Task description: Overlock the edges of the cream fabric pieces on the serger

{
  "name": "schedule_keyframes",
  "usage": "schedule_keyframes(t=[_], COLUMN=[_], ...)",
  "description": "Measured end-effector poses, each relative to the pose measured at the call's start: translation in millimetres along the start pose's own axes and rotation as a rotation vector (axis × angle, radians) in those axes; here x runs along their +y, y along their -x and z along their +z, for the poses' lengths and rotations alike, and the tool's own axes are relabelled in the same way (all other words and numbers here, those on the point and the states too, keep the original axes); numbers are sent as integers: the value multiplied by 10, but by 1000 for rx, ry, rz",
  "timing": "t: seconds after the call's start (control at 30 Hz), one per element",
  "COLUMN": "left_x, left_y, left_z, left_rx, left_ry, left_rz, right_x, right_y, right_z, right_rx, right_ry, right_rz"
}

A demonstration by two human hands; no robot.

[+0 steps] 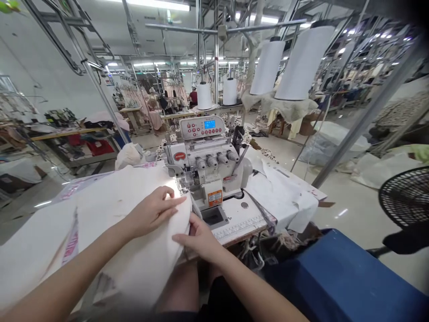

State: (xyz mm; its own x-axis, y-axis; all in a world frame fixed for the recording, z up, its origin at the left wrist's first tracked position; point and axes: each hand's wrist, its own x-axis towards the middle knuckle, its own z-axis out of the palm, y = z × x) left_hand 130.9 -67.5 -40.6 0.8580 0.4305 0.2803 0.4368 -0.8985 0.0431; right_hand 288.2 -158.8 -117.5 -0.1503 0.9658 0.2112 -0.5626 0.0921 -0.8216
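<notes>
A large piece of white fabric spreads over the left of the table and hangs toward my lap, its right edge at the front of an overlock sewing machine. My left hand lies on top of the fabric with thumb and index finger stretched toward that edge, just in front of the lit needle area. Lower and to the right, my right hand grips the fabric's edge between thumb and fingers. The fingertips underneath are partly hidden by the cloth.
Tall white thread cones stand behind the machine. More white cloth lies on the table's right side. A blue box-like form is at lower right, beside a black fan. A measuring scale runs along the table's front.
</notes>
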Motion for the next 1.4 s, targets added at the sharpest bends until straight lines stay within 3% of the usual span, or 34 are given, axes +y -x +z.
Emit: schedule_keyframes(t=[0.1,0.13,0.2,0.3,0.4,0.47,0.53,0.57,0.63,0.7,0.8,0.97,1.13,1.4], left_x=[-3,-13,-69,-226,-322,-266,-113,-17,159,263,265,197,273,299], left_y=[280,410,677,944,926,786,598,498,302,136,-7,-38,-36,-63], left_z=[157,208,247,62,-280,-424,-434,-393,-263,-132,-24,8,62,69], left_rx=[235,267,213,88,136,321,467,470,329,177,74,29,109,138], left_ry=[-11,-6,50,133,10,-172,-256,-232,-107,-11,12,-65,-99,-115], left_rz=[-237,-359,-539,-597,-643,-564,-309,-159,76,158,127,44,-4,15], right_x=[47,70,121,180,190,172,146,134,118,110,112,178,224,35], right_y=[11,22,48,72,76,79,90,97,110,115,100,58,111,135], right_z=[-16,-19,-13,33,103,141,161,164,157,136,92,62,65,-84], right_rx=[-16,-15,-2,11,-9,-23,-40,-45,-43,-20,45,58,14,76], right_ry=[75,115,195,239,174,126,101,101,127,179,258,165,454,587], right_rz=[14,24,31,23,10,-9,-31,-39,-54,-60,-69,-91,-129,-191])
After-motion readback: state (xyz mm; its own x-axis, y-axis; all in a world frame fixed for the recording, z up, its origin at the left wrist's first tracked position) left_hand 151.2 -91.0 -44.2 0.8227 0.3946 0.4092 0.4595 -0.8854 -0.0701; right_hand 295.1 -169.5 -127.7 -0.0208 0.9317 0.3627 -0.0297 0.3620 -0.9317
